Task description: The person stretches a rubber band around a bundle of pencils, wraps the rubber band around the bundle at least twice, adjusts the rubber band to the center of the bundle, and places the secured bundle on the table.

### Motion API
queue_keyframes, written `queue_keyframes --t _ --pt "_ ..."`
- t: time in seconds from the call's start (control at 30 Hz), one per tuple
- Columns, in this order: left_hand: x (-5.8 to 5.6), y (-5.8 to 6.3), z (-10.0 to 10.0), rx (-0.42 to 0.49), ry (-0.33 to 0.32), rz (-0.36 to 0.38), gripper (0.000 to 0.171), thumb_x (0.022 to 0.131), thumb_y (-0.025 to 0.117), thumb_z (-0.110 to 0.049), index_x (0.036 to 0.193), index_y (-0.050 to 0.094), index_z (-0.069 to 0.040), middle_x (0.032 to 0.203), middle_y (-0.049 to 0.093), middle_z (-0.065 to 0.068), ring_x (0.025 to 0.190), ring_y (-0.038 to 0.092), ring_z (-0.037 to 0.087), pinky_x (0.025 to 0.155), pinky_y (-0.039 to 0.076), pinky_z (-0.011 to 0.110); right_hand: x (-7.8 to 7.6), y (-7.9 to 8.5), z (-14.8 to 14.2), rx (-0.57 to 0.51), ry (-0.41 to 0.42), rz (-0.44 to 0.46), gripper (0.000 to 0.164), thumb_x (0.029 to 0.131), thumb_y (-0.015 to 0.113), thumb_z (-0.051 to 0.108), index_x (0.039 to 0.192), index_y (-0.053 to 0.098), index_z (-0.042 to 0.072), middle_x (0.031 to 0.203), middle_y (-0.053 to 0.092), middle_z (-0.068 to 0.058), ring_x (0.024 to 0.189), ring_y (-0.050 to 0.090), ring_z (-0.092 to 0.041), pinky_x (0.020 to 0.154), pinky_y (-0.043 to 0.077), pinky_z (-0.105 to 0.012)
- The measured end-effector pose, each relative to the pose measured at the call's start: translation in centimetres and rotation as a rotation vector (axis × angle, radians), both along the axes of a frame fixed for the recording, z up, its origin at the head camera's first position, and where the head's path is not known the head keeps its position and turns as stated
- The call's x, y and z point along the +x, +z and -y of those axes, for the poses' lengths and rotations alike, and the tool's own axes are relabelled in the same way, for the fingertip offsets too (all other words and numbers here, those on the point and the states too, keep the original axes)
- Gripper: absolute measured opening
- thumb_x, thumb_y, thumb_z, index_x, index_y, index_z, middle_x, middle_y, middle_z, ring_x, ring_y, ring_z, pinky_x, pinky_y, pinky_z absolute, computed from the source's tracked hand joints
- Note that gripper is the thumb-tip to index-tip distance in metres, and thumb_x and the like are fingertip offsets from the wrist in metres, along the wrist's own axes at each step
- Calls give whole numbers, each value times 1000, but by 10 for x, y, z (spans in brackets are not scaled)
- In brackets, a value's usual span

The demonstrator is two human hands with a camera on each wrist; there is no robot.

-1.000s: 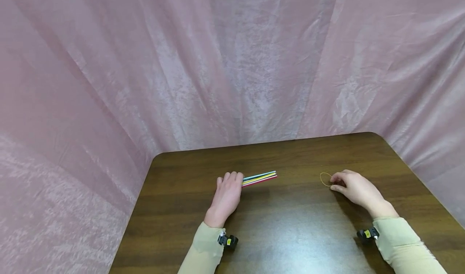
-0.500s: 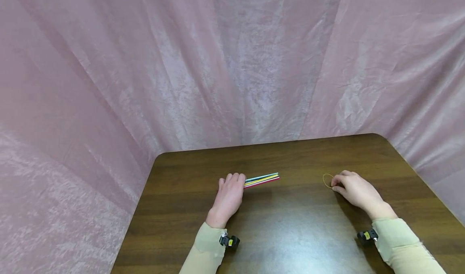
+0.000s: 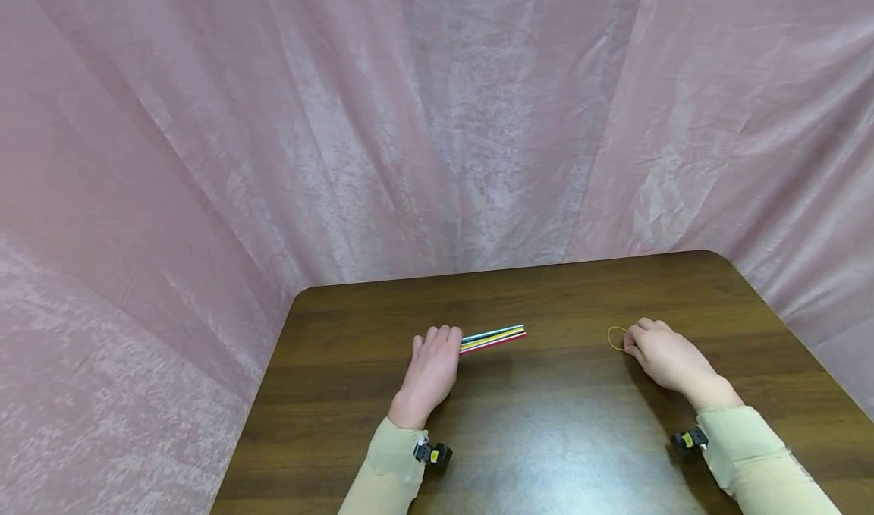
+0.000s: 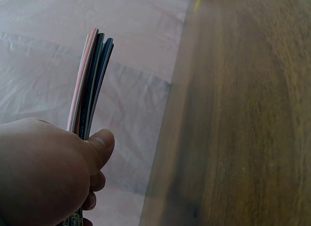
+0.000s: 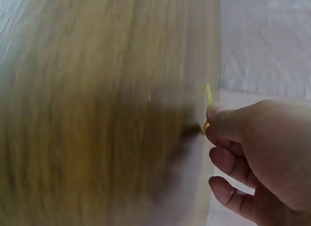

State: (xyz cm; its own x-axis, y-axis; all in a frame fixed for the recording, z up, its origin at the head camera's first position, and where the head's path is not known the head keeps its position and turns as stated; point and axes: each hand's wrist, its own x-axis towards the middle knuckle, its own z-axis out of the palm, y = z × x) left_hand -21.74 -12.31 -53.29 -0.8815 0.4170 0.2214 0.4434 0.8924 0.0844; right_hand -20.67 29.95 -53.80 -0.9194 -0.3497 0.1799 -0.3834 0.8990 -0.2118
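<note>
My left hand (image 3: 429, 371) grips a bundle of thin, pencil-like coloured sticks (image 3: 493, 338). Their blunt ends point right in the head view, showing blue, yellow, white and red. In the left wrist view, the thumb presses along the sticks (image 4: 90, 85), pink and dark blue on this side, and the fingers wrap round them. Farther right, a thin yellow rubber band (image 3: 609, 340) hangs as a loop from my right hand (image 3: 665, 356). Thumb and forefinger pinch it, as the right wrist view shows with the band (image 5: 209, 95) sticking out above the thumb; the other fingers are loosely bent.
Both hands are over a brown wooden table (image 3: 560, 409) with rounded far corners. Pink velvety curtains (image 3: 437, 120) hang behind it and to the sides. Each sleeve carries a small black wrist camera (image 3: 433, 454).
The hands keep their hold on the sticks and the rubber band. The right fingers have drawn closer together on the band. The whole head view has shifted slightly.
</note>
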Motion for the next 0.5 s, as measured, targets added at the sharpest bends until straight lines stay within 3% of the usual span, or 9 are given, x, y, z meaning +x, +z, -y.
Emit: queue_keyframes --t 0.17,0.3,0.5 --pt "-1 0 0 4 1 4 21 102 71 -9 120 60 -11 110 66 5 100 54 25 84 39 41 -1 -2 3 -79 -59 18 9 100 69 5 93 65 7 93 61 -8 91 60 -37 82 51 -56" --pt "0 0 1 15 8 14 25 100 76 -11 119 60 -12 110 66 5 100 54 24 85 39 42 -6 -2 10 -218 -125 58 7 105 64 6 100 64 1 99 65 -16 96 62 -43 86 49 -60" --pt "-1 1 3 25 4 -2 22 100 74 -9 116 60 -11 108 65 6 98 54 25 83 39 42 -15 13 40 -523 -229 104 17 112 56 15 111 63 0 104 68 -17 94 61 -31 83 46 -48"
